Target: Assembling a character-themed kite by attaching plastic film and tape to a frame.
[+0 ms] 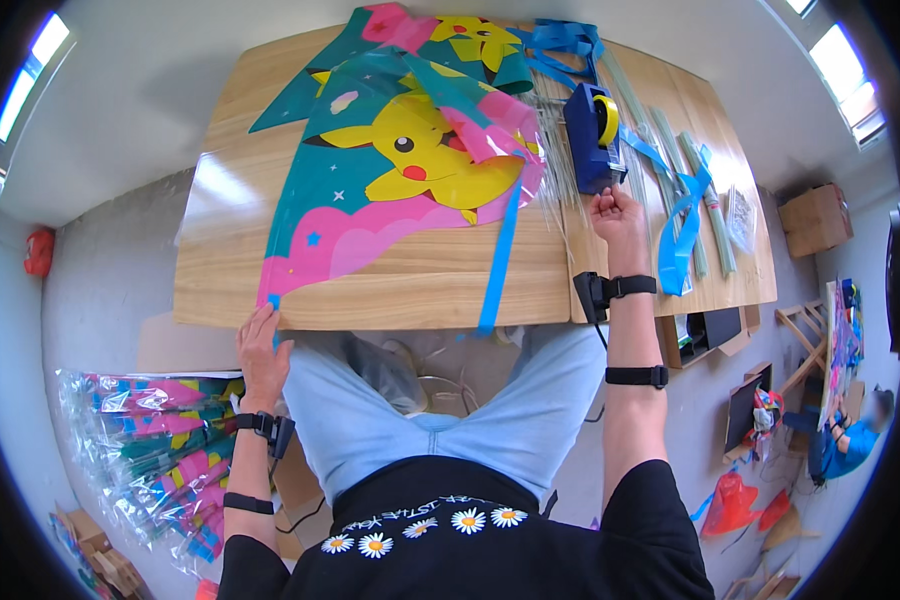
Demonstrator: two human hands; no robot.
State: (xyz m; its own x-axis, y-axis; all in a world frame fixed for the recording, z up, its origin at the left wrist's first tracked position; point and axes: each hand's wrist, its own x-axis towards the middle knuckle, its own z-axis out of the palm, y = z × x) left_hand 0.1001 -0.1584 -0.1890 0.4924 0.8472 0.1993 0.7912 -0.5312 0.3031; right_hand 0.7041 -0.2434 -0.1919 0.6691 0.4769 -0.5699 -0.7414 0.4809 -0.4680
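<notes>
A kite sheet (310, 245) in teal, pink and yellow, printed with a cartoon figure, lies spread over the table's left and middle. My left hand (262, 350) is at its near-left corner by the table edge, fingers stretched onto the corner and thumb apart. A small blue tab shows at the fingertips. My right hand (618, 215) is closed at the near end of a dark blue tape dispenser (584, 140), its fingers pinched at the tape end. A yellow roll (607, 122) sits in the dispenser. A blue ribbon tail (500, 262) hangs from the sheet over the front edge.
Thin rods (692, 205), blue ribbon (678, 245) and a clear bag of small parts (740, 220) lie on the right. Wrapped kites (160, 460) are piled at lower left. An open box (705, 335) stands below the table. Another person (850, 445) sits far right.
</notes>
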